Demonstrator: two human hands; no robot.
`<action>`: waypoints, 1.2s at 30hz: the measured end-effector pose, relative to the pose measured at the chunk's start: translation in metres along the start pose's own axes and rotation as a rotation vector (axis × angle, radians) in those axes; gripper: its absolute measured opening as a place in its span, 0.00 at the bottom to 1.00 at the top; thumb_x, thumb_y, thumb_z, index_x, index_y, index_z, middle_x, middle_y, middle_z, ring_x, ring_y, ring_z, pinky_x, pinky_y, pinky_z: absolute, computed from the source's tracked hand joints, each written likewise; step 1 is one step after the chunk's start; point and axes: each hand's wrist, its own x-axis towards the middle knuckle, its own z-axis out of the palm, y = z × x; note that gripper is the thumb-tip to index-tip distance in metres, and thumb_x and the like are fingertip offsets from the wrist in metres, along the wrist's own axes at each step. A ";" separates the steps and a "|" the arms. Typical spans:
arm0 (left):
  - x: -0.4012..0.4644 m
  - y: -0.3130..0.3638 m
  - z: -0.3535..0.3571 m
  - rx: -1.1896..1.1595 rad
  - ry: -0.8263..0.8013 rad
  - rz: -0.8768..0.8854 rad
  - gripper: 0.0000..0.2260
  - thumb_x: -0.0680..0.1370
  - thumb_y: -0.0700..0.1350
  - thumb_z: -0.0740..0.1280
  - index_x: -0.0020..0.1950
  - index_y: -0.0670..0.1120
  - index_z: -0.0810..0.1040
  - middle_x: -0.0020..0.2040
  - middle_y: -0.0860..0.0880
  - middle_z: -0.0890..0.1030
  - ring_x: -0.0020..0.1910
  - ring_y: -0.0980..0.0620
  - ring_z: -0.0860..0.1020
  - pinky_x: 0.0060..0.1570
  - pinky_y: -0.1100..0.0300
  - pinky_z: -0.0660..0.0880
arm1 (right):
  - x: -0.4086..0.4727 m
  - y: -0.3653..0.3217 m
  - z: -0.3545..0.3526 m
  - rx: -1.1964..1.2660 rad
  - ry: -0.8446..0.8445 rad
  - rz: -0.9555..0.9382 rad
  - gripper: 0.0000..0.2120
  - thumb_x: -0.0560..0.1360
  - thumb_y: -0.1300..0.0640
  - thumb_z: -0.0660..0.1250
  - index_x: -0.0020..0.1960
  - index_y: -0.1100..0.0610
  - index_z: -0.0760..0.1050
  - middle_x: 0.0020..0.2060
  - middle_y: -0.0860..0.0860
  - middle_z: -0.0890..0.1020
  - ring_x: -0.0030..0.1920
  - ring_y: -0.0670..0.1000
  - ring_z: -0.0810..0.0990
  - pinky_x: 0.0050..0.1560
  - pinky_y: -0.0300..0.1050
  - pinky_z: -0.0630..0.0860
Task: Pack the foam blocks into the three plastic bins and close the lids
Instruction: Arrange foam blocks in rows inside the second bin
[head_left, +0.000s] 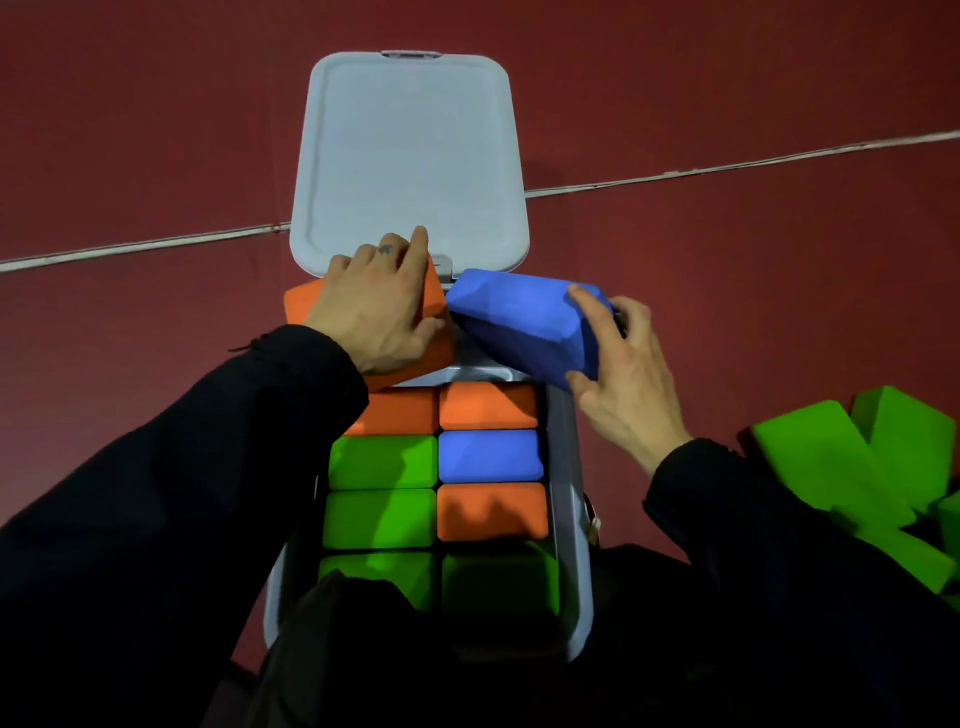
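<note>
At the far end of the bin (569, 467), the left hand (374, 312) pressed flat on an orange block (306, 306), while the right hand (623, 374) grasped a blue block (519, 322), apparently to fill the last gap; the lid (410, 156) stood open beyond it.

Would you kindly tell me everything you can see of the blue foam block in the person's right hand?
The blue foam block is matte and soft-looking, with rounded edges and dented faces. It is tilted above the far right corner of the open grey bin. The right hand grips its right end, thumb beneath. Its left end meets the orange block under the left hand.
</note>
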 end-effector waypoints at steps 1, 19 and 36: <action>0.000 -0.003 -0.002 -0.012 -0.014 0.008 0.42 0.76 0.60 0.66 0.80 0.41 0.51 0.72 0.36 0.67 0.65 0.33 0.71 0.60 0.39 0.68 | -0.001 -0.001 0.001 0.011 -0.003 0.008 0.43 0.70 0.61 0.72 0.79 0.40 0.58 0.69 0.54 0.63 0.64 0.60 0.71 0.50 0.54 0.79; -0.019 -0.016 0.076 0.098 -0.027 0.129 0.42 0.74 0.58 0.67 0.81 0.41 0.54 0.72 0.40 0.70 0.68 0.37 0.69 0.71 0.37 0.61 | 0.015 -0.013 0.014 -0.270 -0.027 -0.242 0.43 0.68 0.67 0.67 0.80 0.47 0.61 0.71 0.62 0.67 0.67 0.66 0.70 0.64 0.61 0.73; -0.009 -0.039 0.160 -0.050 -0.069 -0.198 0.41 0.73 0.74 0.58 0.81 0.56 0.56 0.76 0.43 0.66 0.78 0.38 0.58 0.70 0.24 0.51 | 0.066 -0.027 0.094 -0.282 -0.353 -0.319 0.42 0.72 0.73 0.61 0.83 0.55 0.52 0.81 0.56 0.59 0.79 0.62 0.57 0.79 0.60 0.55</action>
